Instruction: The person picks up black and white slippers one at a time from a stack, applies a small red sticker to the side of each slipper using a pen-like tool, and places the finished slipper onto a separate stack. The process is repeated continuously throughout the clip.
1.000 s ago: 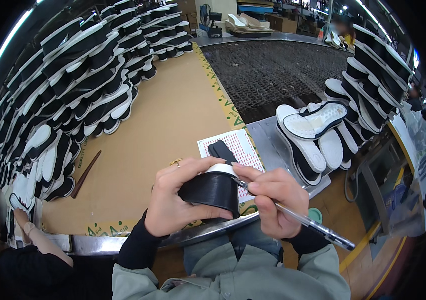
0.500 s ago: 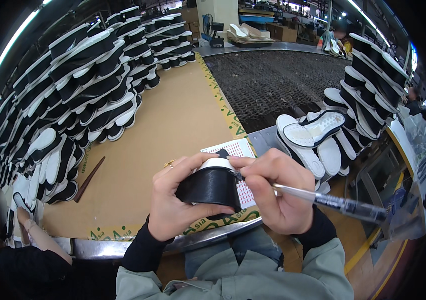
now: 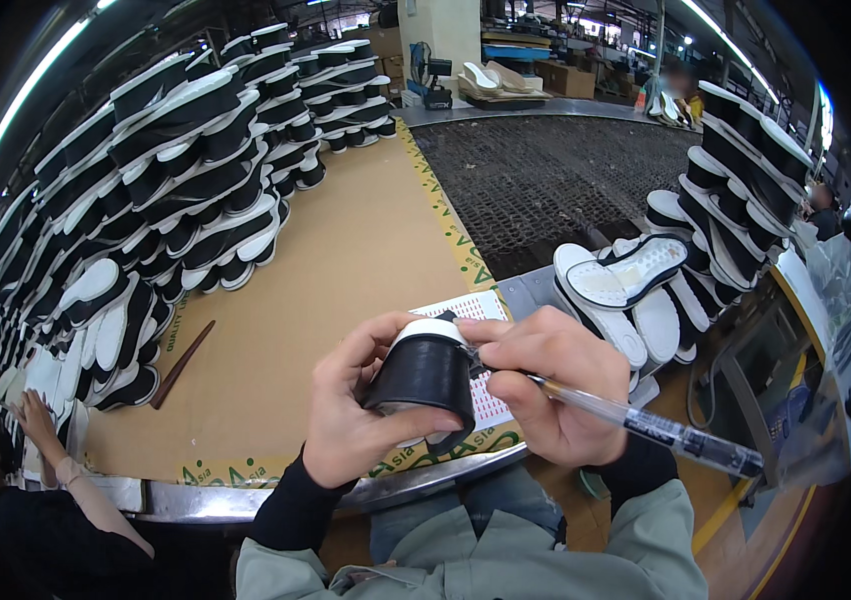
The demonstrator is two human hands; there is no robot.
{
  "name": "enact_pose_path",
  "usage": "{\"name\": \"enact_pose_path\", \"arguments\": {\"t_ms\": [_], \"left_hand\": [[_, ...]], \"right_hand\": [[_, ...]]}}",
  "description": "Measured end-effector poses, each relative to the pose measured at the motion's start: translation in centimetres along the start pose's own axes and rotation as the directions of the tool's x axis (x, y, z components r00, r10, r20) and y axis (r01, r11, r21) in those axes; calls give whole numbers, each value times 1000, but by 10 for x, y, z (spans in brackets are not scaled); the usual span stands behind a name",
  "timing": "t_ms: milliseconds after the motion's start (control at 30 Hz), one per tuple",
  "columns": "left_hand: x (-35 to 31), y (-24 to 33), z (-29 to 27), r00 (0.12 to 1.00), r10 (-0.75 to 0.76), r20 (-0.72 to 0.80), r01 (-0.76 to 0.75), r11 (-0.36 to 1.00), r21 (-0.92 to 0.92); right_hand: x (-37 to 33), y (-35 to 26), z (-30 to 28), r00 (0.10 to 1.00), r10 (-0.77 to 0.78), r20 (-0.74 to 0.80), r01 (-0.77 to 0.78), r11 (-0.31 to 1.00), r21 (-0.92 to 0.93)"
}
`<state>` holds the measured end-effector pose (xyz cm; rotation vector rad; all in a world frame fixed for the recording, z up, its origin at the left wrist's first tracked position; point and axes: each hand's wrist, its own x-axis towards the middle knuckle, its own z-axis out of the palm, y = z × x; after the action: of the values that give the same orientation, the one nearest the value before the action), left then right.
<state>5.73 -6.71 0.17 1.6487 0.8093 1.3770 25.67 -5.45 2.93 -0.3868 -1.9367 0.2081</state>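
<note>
Both hands meet above the desk's near edge: the left hand [image 3: 361, 420] cups a black shoe [image 3: 424, 378] with its white sole turned up, steadying it, while the right hand [image 3: 551, 395] pinches a pen [image 3: 661, 430] against it. Behind lies a dotted sheet [image 3: 466, 310] on the brown desk [image 3: 346, 270] — stacked shoes [image 3: 186, 170] to the left.
</note>
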Motion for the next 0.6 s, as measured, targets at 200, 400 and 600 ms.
{"name": "enact_pose_path", "arguments": {"t_ms": [200, 400, 600], "left_hand": [[-1, -2, 4, 998, -47, -35, 40, 980, -194], [-3, -9, 5, 994, -55, -91, 32, 970, -241], [-6, -12, 10, 988, -46, -146, 3, 959, -282]], "right_hand": [[-2, 0, 1, 1000, 28, 8, -28, 1000, 12], [-6, 3, 6, 1000, 1, -8, -1, 1000, -19], [-8, 8, 14, 998, -46, -52, 49, 997, 55]]}}
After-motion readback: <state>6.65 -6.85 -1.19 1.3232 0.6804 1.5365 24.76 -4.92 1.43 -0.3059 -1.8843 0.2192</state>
